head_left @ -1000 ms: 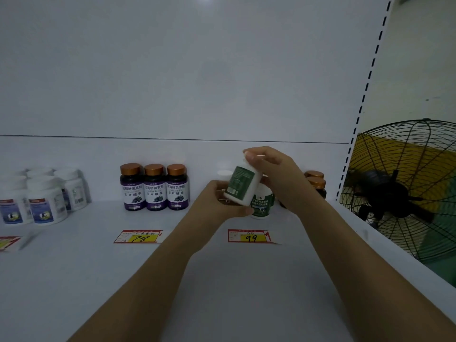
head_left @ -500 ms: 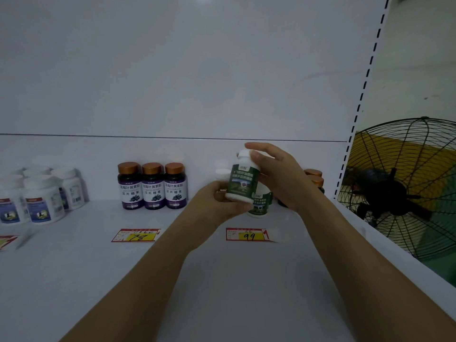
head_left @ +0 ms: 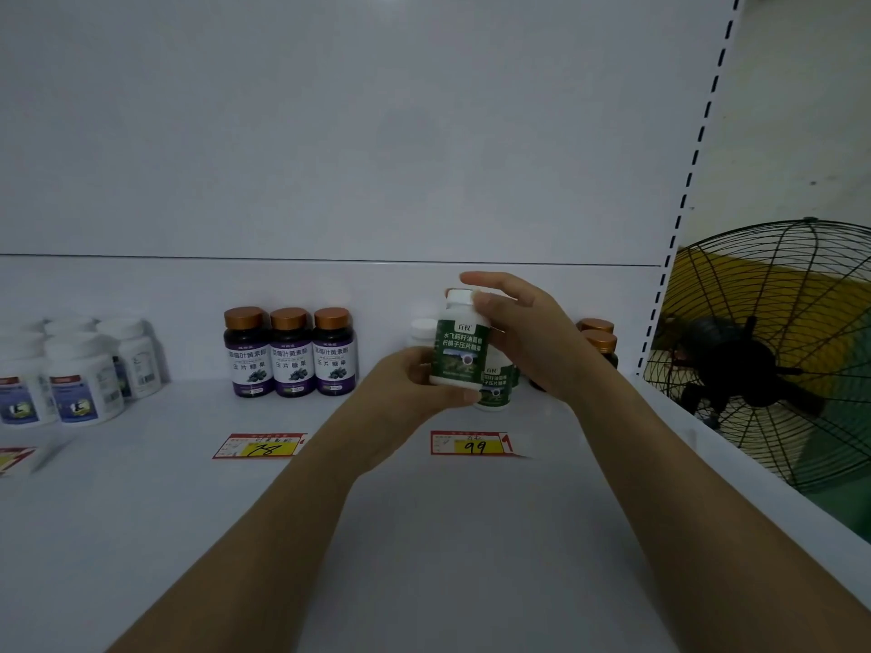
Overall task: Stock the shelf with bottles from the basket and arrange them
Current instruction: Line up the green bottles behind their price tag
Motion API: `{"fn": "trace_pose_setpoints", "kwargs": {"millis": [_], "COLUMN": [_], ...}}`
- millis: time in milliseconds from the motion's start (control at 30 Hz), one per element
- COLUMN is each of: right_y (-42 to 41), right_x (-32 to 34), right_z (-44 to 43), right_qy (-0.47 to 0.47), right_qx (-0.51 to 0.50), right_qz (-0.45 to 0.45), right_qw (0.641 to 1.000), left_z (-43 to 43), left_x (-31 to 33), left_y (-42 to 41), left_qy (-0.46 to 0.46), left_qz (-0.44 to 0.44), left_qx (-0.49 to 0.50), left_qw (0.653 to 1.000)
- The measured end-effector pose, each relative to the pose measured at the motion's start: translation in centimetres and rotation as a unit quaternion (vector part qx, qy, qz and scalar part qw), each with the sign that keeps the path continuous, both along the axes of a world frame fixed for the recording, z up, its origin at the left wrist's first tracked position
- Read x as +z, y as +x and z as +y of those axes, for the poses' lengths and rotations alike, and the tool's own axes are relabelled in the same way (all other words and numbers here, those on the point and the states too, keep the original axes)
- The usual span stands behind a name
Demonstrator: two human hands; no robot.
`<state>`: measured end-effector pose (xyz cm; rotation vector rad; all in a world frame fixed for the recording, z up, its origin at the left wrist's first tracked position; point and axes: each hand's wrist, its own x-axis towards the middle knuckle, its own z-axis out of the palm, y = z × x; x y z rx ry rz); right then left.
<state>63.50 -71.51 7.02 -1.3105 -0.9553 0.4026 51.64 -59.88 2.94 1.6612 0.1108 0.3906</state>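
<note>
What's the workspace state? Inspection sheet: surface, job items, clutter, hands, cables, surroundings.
Surface: white shelf, 78 tag and 99 tag on it.
Job's things: green-label bottle upright in both hands; second green-label bottle standing behind it.
Clutter: three purple-label bottles in a row; white bottles far left; brown-capped bottles right.
Hands: left hand grips the bottle's base; right hand grips near its cap.
Cables: nothing seen.
Surroundings: black fan right of the shelf.

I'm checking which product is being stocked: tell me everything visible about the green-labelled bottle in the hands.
The green-labelled bottle is white, plastic-looking, with a white cap and a green label carrying white Chinese characters and a small picture. It is roughly upright, label toward the camera, held over the shelf in front of a similar bottle. The left hand grips its base; the right hand holds its top.
</note>
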Motion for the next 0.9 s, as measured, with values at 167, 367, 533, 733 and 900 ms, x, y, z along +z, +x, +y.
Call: {"fn": "trace_pose_setpoints", "kwargs": {"millis": [167, 367, 533, 733, 900], "right_y": [-0.3, -1.7, -3.5, -3.8, -3.1], "right_x": [0.1, 0.9, 1.6, 1.3, 1.6], "right_z": [0.0, -0.4, 0.5, 0.9, 0.2], "right_qy": [-0.009, -0.006, 0.018, 0.024, 0.014], "right_qx": [0.004, -0.006, 0.044, 0.036, -0.055], "right_qz": [-0.023, -0.159, -0.289, -0.329, -0.241], "right_qw": [1.0, 0.987, 0.956, 0.943, 0.969], "left_z": [0.1, 0.8, 1.3, 2.1, 1.5], "left_x": [-0.1, -0.3, 0.2, 0.0, 1.0], "left_y": [0.0, 0.0, 0.1, 0.1, -0.7], "left_qy": [0.018, 0.049, 0.166, 0.201, 0.053], "left_qz": [-0.024, -0.118, -0.219, -0.207, -0.058], "left_qx": [0.014, 0.079, 0.205, 0.238, 0.032], "left_qw": [0.999, 0.989, 0.939, 0.927, 0.996]}}
